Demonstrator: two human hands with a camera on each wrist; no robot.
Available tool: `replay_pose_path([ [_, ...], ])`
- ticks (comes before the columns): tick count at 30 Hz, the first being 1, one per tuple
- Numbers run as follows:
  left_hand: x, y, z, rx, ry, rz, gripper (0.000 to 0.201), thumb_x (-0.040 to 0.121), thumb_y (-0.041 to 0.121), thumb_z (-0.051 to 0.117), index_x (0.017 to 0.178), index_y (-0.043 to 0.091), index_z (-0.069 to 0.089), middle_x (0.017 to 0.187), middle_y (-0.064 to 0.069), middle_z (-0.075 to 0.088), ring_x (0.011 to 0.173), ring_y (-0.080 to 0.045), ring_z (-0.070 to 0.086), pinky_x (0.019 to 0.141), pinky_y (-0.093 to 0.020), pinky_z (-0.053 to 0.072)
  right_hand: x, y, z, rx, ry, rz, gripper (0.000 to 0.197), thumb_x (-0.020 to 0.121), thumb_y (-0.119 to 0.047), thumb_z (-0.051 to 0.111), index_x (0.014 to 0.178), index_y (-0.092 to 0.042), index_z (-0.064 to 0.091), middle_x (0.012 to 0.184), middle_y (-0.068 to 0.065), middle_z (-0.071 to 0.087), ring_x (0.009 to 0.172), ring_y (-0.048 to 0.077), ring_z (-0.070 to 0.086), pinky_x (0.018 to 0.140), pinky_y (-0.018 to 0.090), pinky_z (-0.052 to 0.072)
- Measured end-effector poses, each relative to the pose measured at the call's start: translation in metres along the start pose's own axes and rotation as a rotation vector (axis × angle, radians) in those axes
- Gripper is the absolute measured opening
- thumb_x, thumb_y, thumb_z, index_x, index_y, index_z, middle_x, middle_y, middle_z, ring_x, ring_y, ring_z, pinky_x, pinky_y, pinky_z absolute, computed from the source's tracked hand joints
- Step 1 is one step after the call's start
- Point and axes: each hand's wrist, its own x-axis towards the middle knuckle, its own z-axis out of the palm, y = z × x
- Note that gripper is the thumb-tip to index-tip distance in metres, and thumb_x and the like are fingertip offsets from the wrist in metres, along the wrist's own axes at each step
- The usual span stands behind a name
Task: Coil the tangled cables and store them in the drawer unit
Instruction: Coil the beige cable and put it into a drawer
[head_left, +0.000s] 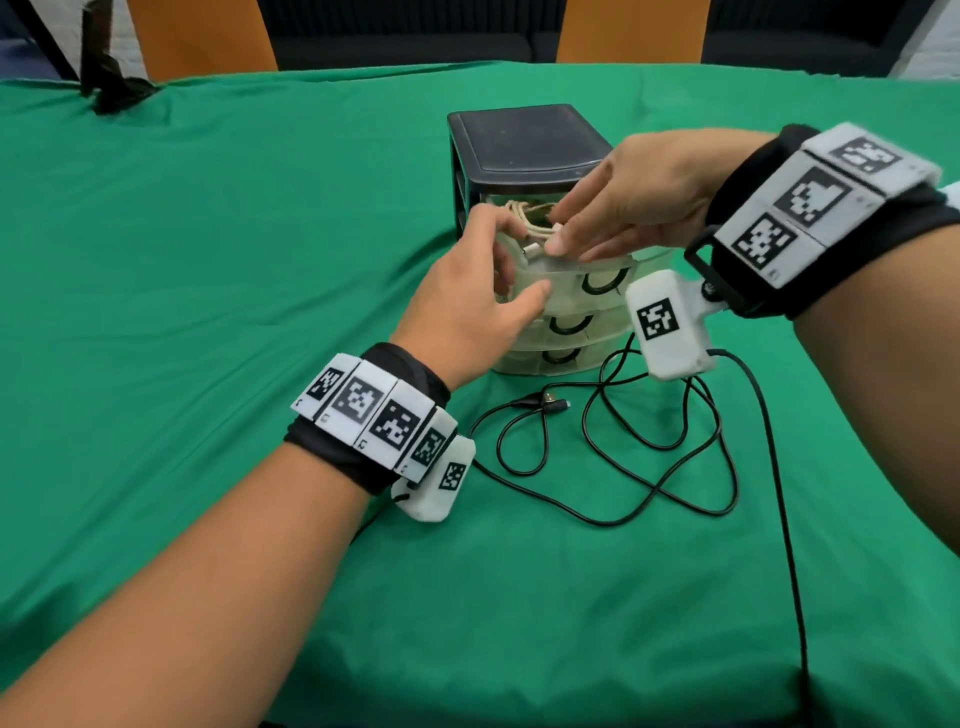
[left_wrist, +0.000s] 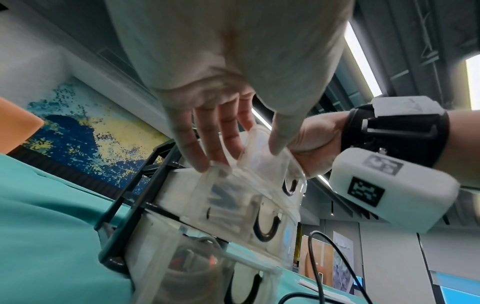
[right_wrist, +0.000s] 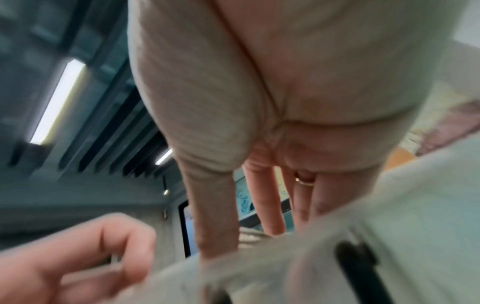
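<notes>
The drawer unit (head_left: 524, 145) has a black top and frame and clear drawers, and stands mid-table. Its top drawer (head_left: 571, 273) is pulled out. A coiled white cable (head_left: 522, 213) lies inside it, one plug poking up near the front rim. My left hand (head_left: 514, 270) grips the drawer's left front corner, fingers over the rim and thumb against the front; the left wrist view shows this hand (left_wrist: 241, 152) on the top drawer (left_wrist: 259, 170). My right hand (head_left: 566, 239) reaches in from the right, straight fingers pressing on the white cable. A tangled black cable (head_left: 660, 447) lies loose on the cloth before the unit.
The two lower drawers (head_left: 569, 325) are shut. A thin black lead (head_left: 784, 519) runs from my right wrist toward the table's near edge. A dark object (head_left: 104, 78) sits at the far left corner. Orange chair backs (head_left: 202, 36) stand behind the green-covered table (head_left: 234, 234).
</notes>
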Motion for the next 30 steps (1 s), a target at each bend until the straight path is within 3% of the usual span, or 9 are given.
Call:
replay_pose_path([
  [2,-0.002,0.000,0.002,-0.042,0.004,-0.014,0.031,0.086,0.027,0.070,0.101,0.024,0.044,0.081,0.002,0.058,0.075,-0.015,0.058,0.069,-0.032,0.050,-0.002,-0.001,0.005,-0.197,0.068,-0.033,0.067,0.052,-0.031,0.090,0.114,-0.015,0.069,0.098,-0.001,0.076,0.086,0.014,0.075,0.092,0.034,0.056],
  [4,-0.002,0.001,0.001,-0.045,-0.007,-0.017,0.030,0.085,0.027,0.072,0.096,0.024,0.044,0.078,0.004,0.058,0.072,-0.015,0.058,0.067,-0.029,0.050,-0.002,-0.005,0.012,-0.317,0.166,-0.086,0.052,0.065,-0.032,0.088,0.111,-0.014,0.072,0.091,-0.005,0.075,0.078,0.011,0.074,0.089,0.034,0.057],
  [6,-0.001,0.001,0.001,-0.048,-0.026,-0.019,0.029,0.085,0.027,0.072,0.094,0.024,0.045,0.077,0.005,0.057,0.072,-0.016,0.059,0.067,-0.028,0.050,0.002,-0.008,0.015,-0.330,0.207,-0.105,0.035,0.077,-0.029,0.084,0.104,-0.009,0.075,0.085,-0.002,0.076,0.076,0.013,0.074,0.085,0.036,0.060],
  [8,-0.001,0.001,0.000,-0.057,-0.039,-0.026,0.028,0.085,0.028,0.072,0.093,0.024,0.046,0.079,0.004,0.059,0.072,-0.018,0.060,0.068,-0.030,0.050,0.007,-0.012,0.019,-0.386,0.220,-0.092,0.031,0.080,-0.029,0.082,0.100,-0.006,0.075,0.082,0.002,0.077,0.076,0.017,0.075,0.083,0.038,0.061],
  [14,0.001,-0.001,-0.002,-0.089,-0.026,-0.037,0.029,0.084,0.029,0.074,0.090,0.023,0.046,0.081,0.000,0.062,0.070,-0.020,0.058,0.071,-0.037,0.052,0.017,-0.017,0.027,-0.596,0.363,-0.125,0.042,0.073,-0.030,0.086,0.104,-0.005,0.074,0.089,0.012,0.074,0.081,0.029,0.071,0.079,0.044,0.061],
  [22,-0.002,-0.003,-0.002,-0.099,-0.050,-0.040,0.029,0.084,0.031,0.075,0.089,0.024,0.047,0.082,0.000,0.063,0.070,-0.019,0.059,0.067,-0.031,0.051,0.011,-0.019,0.024,-0.740,0.310,-0.097,0.041,0.077,-0.037,0.083,0.099,-0.004,0.071,0.086,0.012,0.072,0.083,0.031,0.071,0.081,0.046,0.059],
  [26,0.000,-0.004,0.000,-0.126,-0.016,-0.047,0.030,0.084,0.030,0.075,0.092,0.019,0.048,0.083,0.000,0.064,0.070,-0.018,0.060,0.067,-0.030,0.051,0.009,-0.020,0.025,-0.708,0.348,-0.086,0.040,0.075,-0.041,0.083,0.087,-0.005,0.071,0.081,0.011,0.072,0.081,0.030,0.072,0.079,0.046,0.060],
  [30,0.000,-0.006,0.001,-0.130,-0.003,-0.043,0.029,0.084,0.028,0.075,0.092,0.021,0.048,0.084,0.002,0.064,0.067,-0.013,0.058,0.067,-0.027,0.050,0.012,-0.018,0.029,-0.581,0.416,-0.112,0.040,0.069,-0.042,0.087,0.089,-0.010,0.074,0.079,0.008,0.073,0.075,0.026,0.072,0.077,0.042,0.061],
])
